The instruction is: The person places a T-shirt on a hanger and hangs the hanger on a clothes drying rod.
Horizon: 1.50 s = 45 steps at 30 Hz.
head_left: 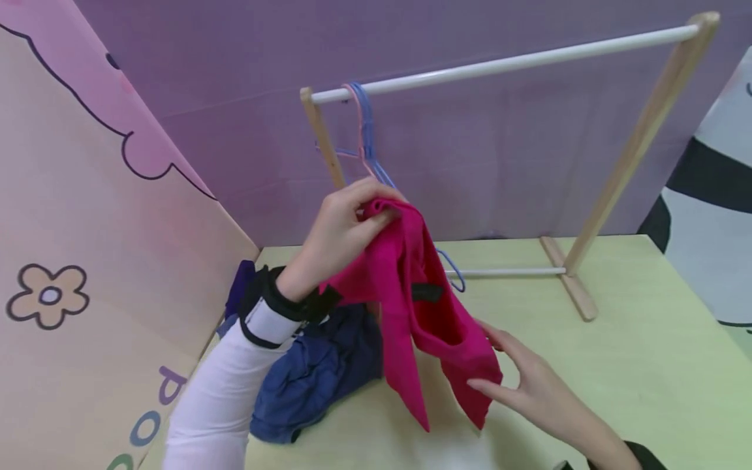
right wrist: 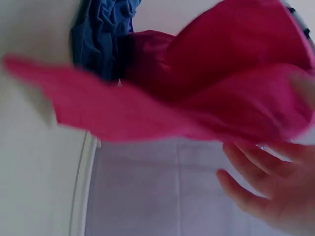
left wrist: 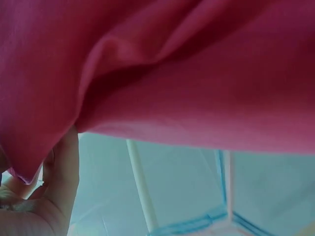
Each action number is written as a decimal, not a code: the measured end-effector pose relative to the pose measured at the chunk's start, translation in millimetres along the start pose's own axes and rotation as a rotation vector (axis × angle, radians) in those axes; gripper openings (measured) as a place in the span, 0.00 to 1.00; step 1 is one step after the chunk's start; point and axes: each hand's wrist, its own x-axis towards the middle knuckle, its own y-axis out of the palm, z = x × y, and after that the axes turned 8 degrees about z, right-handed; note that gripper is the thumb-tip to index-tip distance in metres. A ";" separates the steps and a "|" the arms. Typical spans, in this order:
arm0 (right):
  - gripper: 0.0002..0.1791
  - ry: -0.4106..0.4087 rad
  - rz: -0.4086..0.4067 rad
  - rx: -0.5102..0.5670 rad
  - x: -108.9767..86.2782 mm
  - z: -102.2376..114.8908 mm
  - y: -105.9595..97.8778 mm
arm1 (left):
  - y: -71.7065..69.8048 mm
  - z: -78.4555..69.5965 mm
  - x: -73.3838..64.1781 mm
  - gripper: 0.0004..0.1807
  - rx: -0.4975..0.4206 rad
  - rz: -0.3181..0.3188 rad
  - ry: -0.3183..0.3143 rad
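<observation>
A bright pink garment [head_left: 396, 313] with a dark patch inside its opening hangs from my left hand [head_left: 337, 228], whose thumb and fingers pinch its upper edge. My right hand [head_left: 529, 385] is at the lower right end of the cloth, thumb and fingers spread, fingertips right at the fabric. In the right wrist view the fingers of the right hand [right wrist: 266, 187] lie just under the pink cloth [right wrist: 236, 103]. Pink fabric [left wrist: 206, 103] fills most of the left wrist view. Behind it, blue and pink hangers [head_left: 367, 124] hang from the rack's rail, partly hidden.
The wooden rack [head_left: 640, 143] with a white rail [head_left: 505, 65] stands at the back of the pale yellow table [head_left: 623, 365]. Crumpled blue clothing [head_left: 317, 372] lies at the left, with a dark purple cloth [head_left: 237, 287] behind. A patterned wall panel [head_left: 117, 215] borders the left side.
</observation>
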 end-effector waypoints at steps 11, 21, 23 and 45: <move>0.07 0.263 -0.179 0.194 8.8 -25.8 -54.1 | 0.4 4.1 -8.6 0.08 -0.064 0.005 -0.083; 0.17 0.504 -0.278 0.259 22.2 -24.2 -135.1 | 1.0 18.7 -20.9 0.10 -0.229 0.088 -0.248; 0.21 0.545 -0.304 0.191 23.5 -21.2 -146.1 | 1.8 20.1 -22.3 0.10 -0.281 0.091 -0.285; 0.18 0.512 -0.116 0.053 -7.7 -53.2 -116.0 | 53.7 49.2 -85.8 0.08 -0.335 0.269 -0.573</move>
